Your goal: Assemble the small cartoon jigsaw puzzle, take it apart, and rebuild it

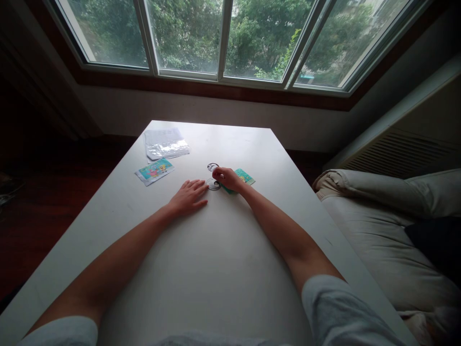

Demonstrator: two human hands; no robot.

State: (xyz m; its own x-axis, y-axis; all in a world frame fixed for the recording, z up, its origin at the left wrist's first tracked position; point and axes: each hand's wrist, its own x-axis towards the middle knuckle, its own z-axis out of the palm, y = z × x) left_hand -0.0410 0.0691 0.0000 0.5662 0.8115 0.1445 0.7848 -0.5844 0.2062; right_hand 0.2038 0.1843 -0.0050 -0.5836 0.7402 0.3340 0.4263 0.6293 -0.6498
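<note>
My left hand [188, 196] lies flat on the white table [212, 269], its fingers spread. Those fingertips reach to the edge of a small clear round piece with a dark rim [212, 186]. Closed with its fingers curled together, my right hand [226, 178] is just above and right of that piece; whatever it grips is hidden. A second dark-rimmed round piece [212, 166] lies a little farther back, beside the right fingers. Partly under the right hand and wrist is a green patterned card [245, 176].
A colourful cartoon card [155, 170] lies on the left of the table, in front of a clear plastic sleeve with papers [166, 143]. Beyond the far table edge are a wall and window [187, 41]. A pale sofa [378, 235] stands along the right side.
</note>
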